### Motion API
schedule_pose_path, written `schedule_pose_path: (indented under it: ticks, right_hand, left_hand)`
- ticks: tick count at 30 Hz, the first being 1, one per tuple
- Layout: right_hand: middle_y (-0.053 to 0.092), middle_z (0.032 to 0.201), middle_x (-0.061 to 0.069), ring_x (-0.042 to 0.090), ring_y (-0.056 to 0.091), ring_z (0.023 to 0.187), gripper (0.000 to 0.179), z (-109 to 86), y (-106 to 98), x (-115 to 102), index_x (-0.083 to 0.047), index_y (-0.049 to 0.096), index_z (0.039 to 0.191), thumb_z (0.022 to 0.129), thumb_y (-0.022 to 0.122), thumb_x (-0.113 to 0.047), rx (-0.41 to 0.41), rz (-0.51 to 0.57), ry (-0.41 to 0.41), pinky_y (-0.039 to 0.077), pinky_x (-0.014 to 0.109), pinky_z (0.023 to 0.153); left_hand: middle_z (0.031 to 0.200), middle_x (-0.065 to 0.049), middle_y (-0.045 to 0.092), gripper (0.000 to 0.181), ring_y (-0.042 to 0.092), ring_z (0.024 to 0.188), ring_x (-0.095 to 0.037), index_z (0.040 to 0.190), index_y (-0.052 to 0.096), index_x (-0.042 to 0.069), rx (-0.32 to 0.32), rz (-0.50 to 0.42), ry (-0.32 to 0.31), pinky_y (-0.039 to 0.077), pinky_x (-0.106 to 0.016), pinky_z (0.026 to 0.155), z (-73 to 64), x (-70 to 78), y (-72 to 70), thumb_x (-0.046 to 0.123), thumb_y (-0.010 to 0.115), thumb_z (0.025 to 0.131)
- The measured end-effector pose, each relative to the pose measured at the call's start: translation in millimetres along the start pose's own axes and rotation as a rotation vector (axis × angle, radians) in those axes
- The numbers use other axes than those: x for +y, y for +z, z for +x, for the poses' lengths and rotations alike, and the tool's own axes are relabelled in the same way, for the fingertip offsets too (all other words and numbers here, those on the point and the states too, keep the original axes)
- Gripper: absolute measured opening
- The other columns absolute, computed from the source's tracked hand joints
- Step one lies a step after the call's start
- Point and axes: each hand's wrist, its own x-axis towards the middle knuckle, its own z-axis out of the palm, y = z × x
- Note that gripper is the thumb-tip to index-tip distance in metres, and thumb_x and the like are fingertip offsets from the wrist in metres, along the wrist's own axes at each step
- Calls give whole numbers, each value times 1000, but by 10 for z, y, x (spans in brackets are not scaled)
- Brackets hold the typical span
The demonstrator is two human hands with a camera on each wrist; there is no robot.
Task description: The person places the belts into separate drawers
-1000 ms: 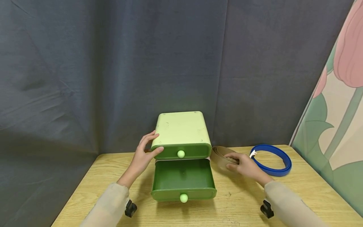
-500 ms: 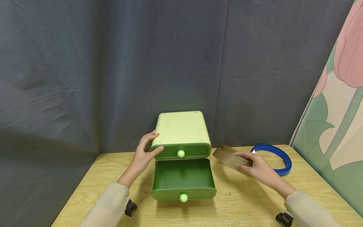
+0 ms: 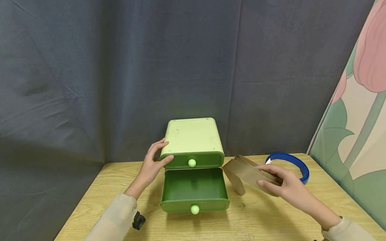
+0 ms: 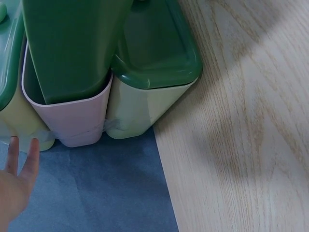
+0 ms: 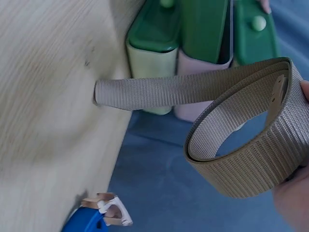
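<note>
A tan webbing belt (image 3: 250,172), loosely coiled, is held up off the table in my right hand (image 3: 289,189). The thumb and fingers pinch one side of the coil. One end of the belt (image 5: 159,92) has come out of the coil; in the head view it hangs down beside the drawer unit (image 3: 193,135). My left hand (image 3: 150,169) rests against the unit's upper left corner, thumb on the top drawer's front (image 3: 179,161). The middle drawer (image 3: 196,206) is pulled out, with nothing seen inside.
A coiled blue belt (image 3: 289,159) with a white buckle (image 5: 116,210) lies on the table (image 3: 120,182) to the right. Behind the table hangs a dark curtain (image 3: 169,67); a flowered panel (image 3: 349,140) stands on the right.
My right hand has lifted the tan belt and drawn it right and toward me. The belt's loose end has dropped out of the coil. The left hand and drawers stay still.
</note>
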Motion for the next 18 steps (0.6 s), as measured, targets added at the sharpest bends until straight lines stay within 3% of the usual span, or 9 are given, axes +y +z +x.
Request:
schedule_pose_path:
  ticks: [3, 8, 18]
  right_hand:
    - [64, 115, -7, 7, 65, 86, 36, -45, -9, -107, -10, 65, 126, 91, 72, -7, -5, 46, -32, 54, 25, 68]
    - [67, 106, -3, 9, 65, 81, 38, -90, 14, -261, -13, 65, 125, 90, 72, -2, -50, 93, -107, 54, 26, 64]
    - [68, 108, -3, 8, 66, 88, 39, -37, 267, -465, -16, 65, 125, 89, 72, -2, -155, 152, -251, 55, 26, 71]
  left_hand:
    - [157, -14, 29, 52, 37, 134, -32, 142, 49, 1, 1, 0, -1, 37, -45, 88, -1, -5, -4, 10, 68, 95]
    - [157, -14, 29, 52, 37, 134, -33, 142, 49, 1, 1, 2, -1, 37, -45, 88, 1, -11, -4, 10, 68, 95]
    - [157, -15, 29, 52, 37, 134, -33, 142, 49, 1, -2, 1, 2, 38, -45, 87, 4, 2, 1, 10, 68, 94]
